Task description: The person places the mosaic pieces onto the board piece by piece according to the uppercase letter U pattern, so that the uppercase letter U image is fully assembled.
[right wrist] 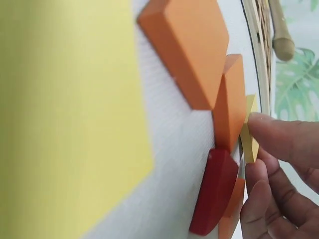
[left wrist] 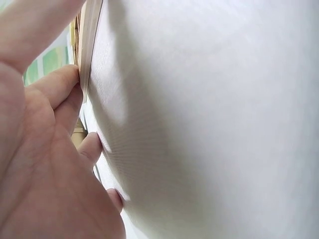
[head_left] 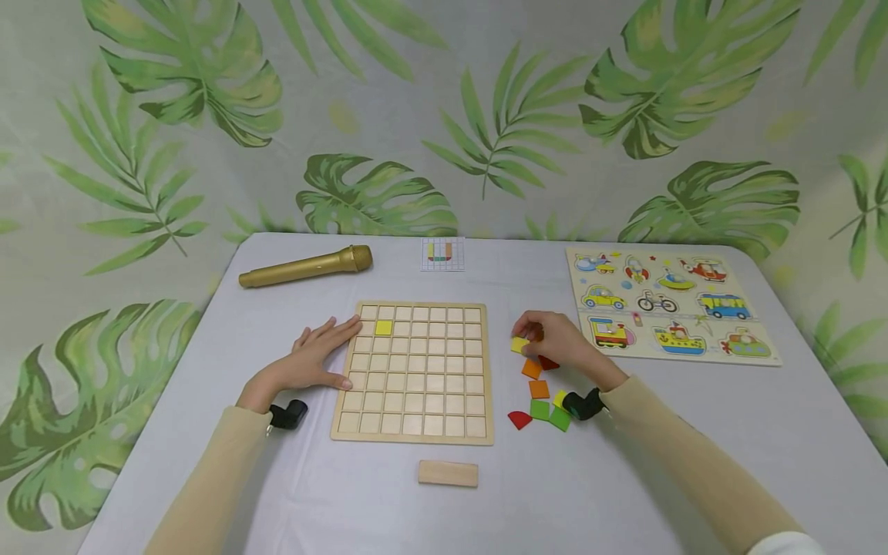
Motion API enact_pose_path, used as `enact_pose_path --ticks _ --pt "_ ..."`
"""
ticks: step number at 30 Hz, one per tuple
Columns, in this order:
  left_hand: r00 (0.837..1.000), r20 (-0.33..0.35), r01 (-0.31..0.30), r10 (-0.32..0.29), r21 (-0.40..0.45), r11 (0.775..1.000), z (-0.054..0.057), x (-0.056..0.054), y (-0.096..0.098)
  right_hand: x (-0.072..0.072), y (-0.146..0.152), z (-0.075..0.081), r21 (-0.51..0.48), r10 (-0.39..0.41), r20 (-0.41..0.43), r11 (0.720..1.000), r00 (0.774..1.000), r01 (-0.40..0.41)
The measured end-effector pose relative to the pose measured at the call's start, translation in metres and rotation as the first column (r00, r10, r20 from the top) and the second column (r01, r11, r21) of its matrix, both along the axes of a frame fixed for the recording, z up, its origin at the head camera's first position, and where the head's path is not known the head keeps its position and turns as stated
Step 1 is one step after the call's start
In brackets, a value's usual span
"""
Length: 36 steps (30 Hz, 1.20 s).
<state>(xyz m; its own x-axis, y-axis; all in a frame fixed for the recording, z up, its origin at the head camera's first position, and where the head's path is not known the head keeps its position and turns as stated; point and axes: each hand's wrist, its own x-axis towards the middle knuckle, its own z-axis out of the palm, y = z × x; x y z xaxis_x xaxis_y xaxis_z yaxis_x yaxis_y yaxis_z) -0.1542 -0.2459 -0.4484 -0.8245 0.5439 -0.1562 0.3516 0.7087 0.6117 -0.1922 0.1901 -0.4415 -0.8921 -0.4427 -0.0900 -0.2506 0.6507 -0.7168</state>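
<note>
A wooden grid board (head_left: 412, 440) lies mid-table, with one yellow square tile (head_left: 384, 327) in a cell near its upper left. Against the board's left edge rests my left hand (head_left: 308, 358), fingers and thumb spread; the left wrist view shows fingertips touching the board's side (left wrist: 89, 50). My right hand (head_left: 560, 339), right of the board, pinches another yellow tile (right wrist: 252, 132) between thumb and fingers. Close by it lie orange tiles (head_left: 539, 389) and a dark red piece (right wrist: 217, 191), partly hidden by the hand in the head view.
Below these are green tiles (head_left: 539, 409), a red quarter-round piece (head_left: 519, 419) and a yellow tile (head_left: 559, 398). A wooden block (head_left: 448, 473) lies in front of the board. Farther back are a gold microphone (head_left: 305, 267), a pattern card (head_left: 442, 254) and a picture puzzle (head_left: 673, 304).
</note>
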Motion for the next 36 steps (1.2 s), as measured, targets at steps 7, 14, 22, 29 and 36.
enact_pose_path --ticks 7,14,22,29,36 --pt "1.000 -0.004 -0.002 0.002 0.003 1.000 0.001 0.001 0.000 0.000 -0.006 0.003 -0.004 -0.017 0.016 1.000 1.000 0.017" --pt "1.000 -0.005 -0.004 0.004 -0.004 1.000 -0.001 0.000 0.000 -0.003 -0.006 0.004 -0.017 -0.003 0.007 1.000 1.000 0.004" --pt "1.000 0.003 -0.009 0.009 -0.009 1.000 -0.003 -0.001 -0.001 -0.008 -0.011 0.006 -0.061 0.032 0.042 0.998 0.999 -0.030" --pt "1.000 -0.001 -0.005 0.005 -0.010 1.000 -0.004 -0.001 -0.001 -0.014 -0.027 0.016 -0.171 0.084 0.065 0.983 0.994 -0.072" --pt "1.000 0.000 -0.001 0.001 -0.002 1.000 -0.001 0.000 -0.001 -0.024 -0.051 0.021 -0.238 0.102 0.132 0.969 0.986 -0.068"
